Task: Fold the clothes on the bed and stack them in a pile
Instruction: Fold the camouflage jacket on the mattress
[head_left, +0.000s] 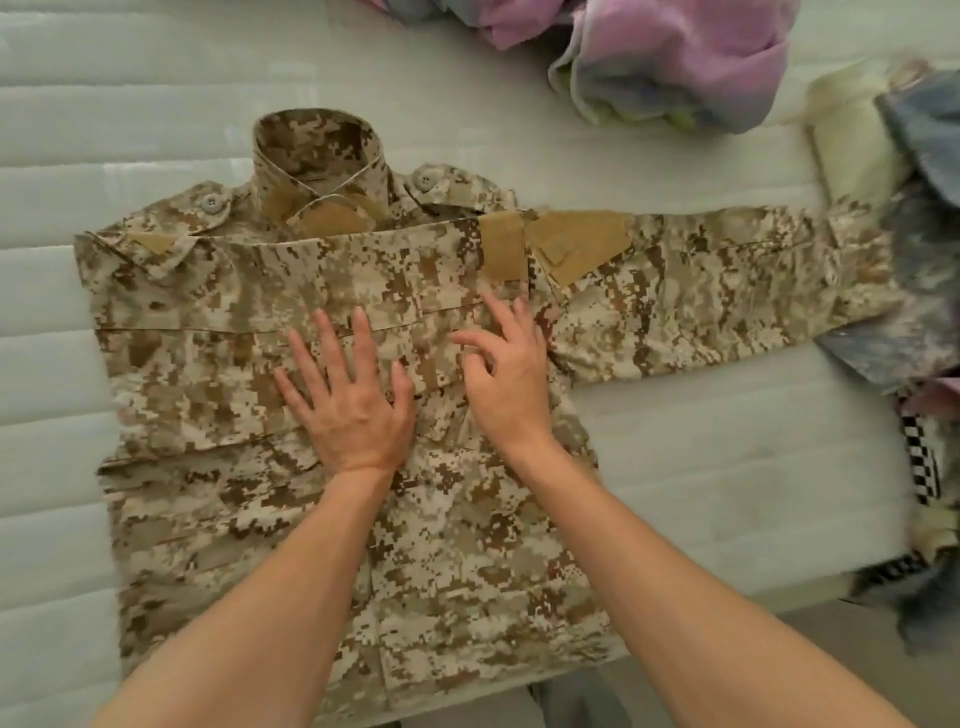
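A desert-camouflage jacket lies flat on the white bed, collar toward the far side. Its left sleeve is folded across the chest; the right sleeve stretches out to the right. My left hand presses flat on the middle of the jacket with fingers spread. My right hand rests just to its right on the folded sleeve, fingers loosely bent, holding nothing.
A crumpled pink and blue garment sits at the far edge. A heap of grey-blue, cream and checkered clothes lies along the right side, under the end of the outstretched sleeve. The bed's near edge runs at lower right.
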